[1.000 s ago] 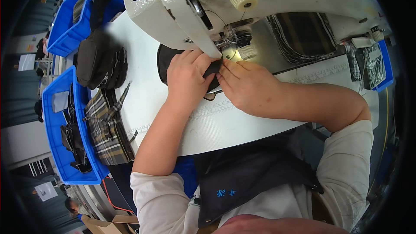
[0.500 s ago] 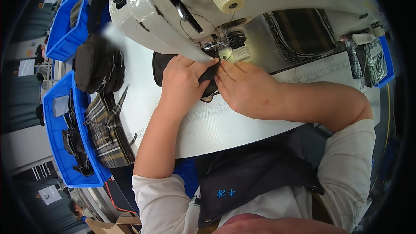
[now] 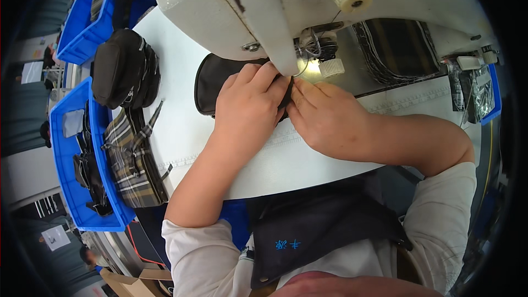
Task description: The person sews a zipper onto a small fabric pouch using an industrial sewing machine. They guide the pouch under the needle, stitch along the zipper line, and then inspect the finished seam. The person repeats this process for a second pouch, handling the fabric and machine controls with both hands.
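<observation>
A black zippered pouch (image 3: 207, 89) lies under the arm of a white sewing machine (image 3: 242, 8), its rounded end and zip edge showing to the left. My left hand (image 3: 247, 102) rests over the pouch, fingers bent and gripping its cloth close to the needle area. Opposite it, my right hand (image 3: 330, 113) pinches the same pouch's edge, fingertips together and almost meeting the left ones. The machine head hides the needle, and my fingers cover most of the seam.
Black bags (image 3: 118, 69) are stacked on the left of the white table (image 3: 187, 143), above plaid cloth pieces (image 3: 135, 159). Blue bins (image 3: 77, 217) stand beyond the left edge. Dark plaid panels (image 3: 396, 49) lie right of the needle, near plastic-wrapped items (image 3: 478, 91).
Both hands and the machine sit farther right in the view. More of the pouch's rounded end shows left of my left hand. The hands keep their grip on the cloth.
</observation>
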Available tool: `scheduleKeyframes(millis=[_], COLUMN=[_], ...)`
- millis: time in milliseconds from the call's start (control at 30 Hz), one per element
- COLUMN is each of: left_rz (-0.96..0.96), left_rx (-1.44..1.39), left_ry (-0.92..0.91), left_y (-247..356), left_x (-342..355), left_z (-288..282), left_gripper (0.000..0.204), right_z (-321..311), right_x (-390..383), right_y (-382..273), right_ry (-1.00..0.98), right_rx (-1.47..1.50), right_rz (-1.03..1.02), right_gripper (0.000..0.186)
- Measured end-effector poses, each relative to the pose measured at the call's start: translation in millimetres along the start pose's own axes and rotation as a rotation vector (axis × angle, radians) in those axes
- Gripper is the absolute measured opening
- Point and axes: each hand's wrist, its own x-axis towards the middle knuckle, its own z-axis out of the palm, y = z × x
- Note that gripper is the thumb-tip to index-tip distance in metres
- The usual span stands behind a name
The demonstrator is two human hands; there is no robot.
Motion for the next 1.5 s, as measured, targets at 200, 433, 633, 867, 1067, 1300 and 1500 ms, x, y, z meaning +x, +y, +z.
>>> scheduleKeyframes(millis=[200, 433, 633, 867, 1067, 1300, 1500], left_rz=[-0.028, -0.106, -0.055, -0.049, 0.012, 0.054, 0.022], left_rx=[0.047, -0.224, -0.364, -0.224, -0.238, -0.219, -0.209], left_ry=[-0.004, -0.087, -0.096, -0.075, -0.043, -0.017, -0.026], left_y=[0, -6, -21, -14, -17, -19, -22], left_x=[2, -1, -6, -4, -2, -3, 0], left_z=[4, -10, -15, -5, -5, 0, 2], left_gripper=[0.044, 0.049, 0.048, 0.048, 0.053, 0.055, 0.053], right_z=[6, -2, -2, -1, -2, -2, 4], right_x=[0, -4, -4, -4, -5, -4, -2], right_y=[0, -4, -6, -7, -6, -6, 0], right_ry=[0.016, -0.126, -0.075, -0.051, -0.086, -0.107, 0.011], right_rx=[0.009, 0.160, 0.084, 0.059, 0.071, 0.074, -0.022], right_rz=[0.033, 0.036, 0.011, -0.003, -0.015, -0.024, -0.019], right_gripper=[0.021, 0.033, 0.030, 0.026, 0.027, 0.027, 0.027])
